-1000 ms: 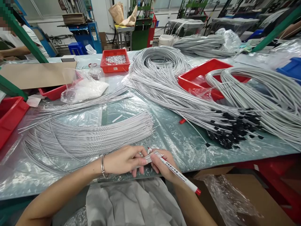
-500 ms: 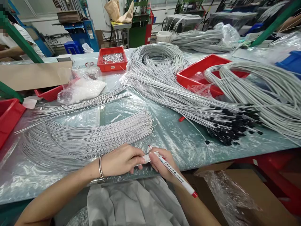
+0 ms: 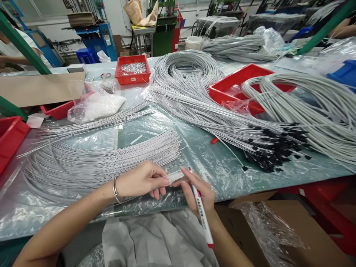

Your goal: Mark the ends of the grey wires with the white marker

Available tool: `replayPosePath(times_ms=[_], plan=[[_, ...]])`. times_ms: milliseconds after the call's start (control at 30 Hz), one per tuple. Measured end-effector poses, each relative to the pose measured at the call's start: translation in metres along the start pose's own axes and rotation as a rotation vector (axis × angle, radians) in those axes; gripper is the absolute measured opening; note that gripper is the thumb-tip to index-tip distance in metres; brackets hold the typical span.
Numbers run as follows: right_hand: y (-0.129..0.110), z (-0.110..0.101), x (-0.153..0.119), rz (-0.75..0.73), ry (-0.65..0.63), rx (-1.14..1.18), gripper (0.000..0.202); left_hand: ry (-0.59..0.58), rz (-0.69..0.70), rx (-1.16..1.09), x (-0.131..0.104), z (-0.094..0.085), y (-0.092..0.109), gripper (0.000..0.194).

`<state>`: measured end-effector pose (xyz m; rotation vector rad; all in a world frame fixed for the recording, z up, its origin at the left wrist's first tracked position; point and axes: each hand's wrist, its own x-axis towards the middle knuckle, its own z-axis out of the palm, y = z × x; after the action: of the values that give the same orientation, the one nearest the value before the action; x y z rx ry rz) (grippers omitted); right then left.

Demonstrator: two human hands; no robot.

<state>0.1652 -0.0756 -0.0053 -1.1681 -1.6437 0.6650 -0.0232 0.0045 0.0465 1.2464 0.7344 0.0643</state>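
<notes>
My left hand (image 3: 147, 180) is closed, pinching a small flat bunch of thin white strips (image 3: 175, 177) between thumb and fingers. I cannot make out exactly what the strips are. In my right hand (image 3: 201, 189) is a white marker pen (image 3: 204, 218) with red ends, its lower end pointing down toward my lap. The fingertips of the right hand touch the far end of the white bunch. Just beyond my left hand, a curved bundle of thin grey-white wires (image 3: 111, 163) lies on the plastic-covered table (image 3: 211, 174).
Coiled wires with black ends (image 3: 272, 148) spread across the right. Behind stand a red bin of small metal parts (image 3: 132, 76) and another red tray (image 3: 230, 83). A clear bag of white pieces (image 3: 97, 105) lies left. An open cardboard box (image 3: 300, 230) sits below the table edge.
My right hand has shifted slightly right and its fingers have straightened along the white bunch. The marker has swung to a steeper angle. My left hand has moved slightly left and up.
</notes>
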Motion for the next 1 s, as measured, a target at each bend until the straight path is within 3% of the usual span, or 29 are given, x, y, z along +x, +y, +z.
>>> replayPosePath(times_ms=[267,400,500,600,733,800,867,1000], plan=[[-0.012,0.018,0.0,-0.024,0.073,0.014,0.064,0.026,0.043,-0.031,0.0,0.002,0.003,0.038],[-0.012,0.017,-0.002,-0.109,0.026,-0.075,0.07,0.035,0.008,-0.05,0.0,0.003,-0.001,0.039],[-0.01,0.015,-0.005,-0.044,-0.019,-0.032,0.067,0.042,0.003,-0.033,0.001,0.003,-0.006,0.039],[-0.008,0.01,-0.004,0.036,-0.044,0.026,0.059,0.042,0.006,-0.026,0.0,0.003,-0.007,0.036],[-0.006,0.0,0.007,0.157,-0.17,0.119,0.013,-0.03,-0.035,0.083,-0.004,0.006,-0.001,0.032],[-0.005,-0.003,0.01,0.218,-0.315,0.131,0.031,-0.065,-0.044,0.195,-0.007,0.008,0.003,0.031],[-0.003,-0.005,0.011,0.257,-0.398,0.119,0.038,-0.082,-0.029,0.277,-0.009,0.011,0.006,0.03],[-0.001,-0.004,0.009,0.273,-0.35,0.146,0.038,0.059,0.089,0.47,-0.012,0.018,0.007,0.026]])
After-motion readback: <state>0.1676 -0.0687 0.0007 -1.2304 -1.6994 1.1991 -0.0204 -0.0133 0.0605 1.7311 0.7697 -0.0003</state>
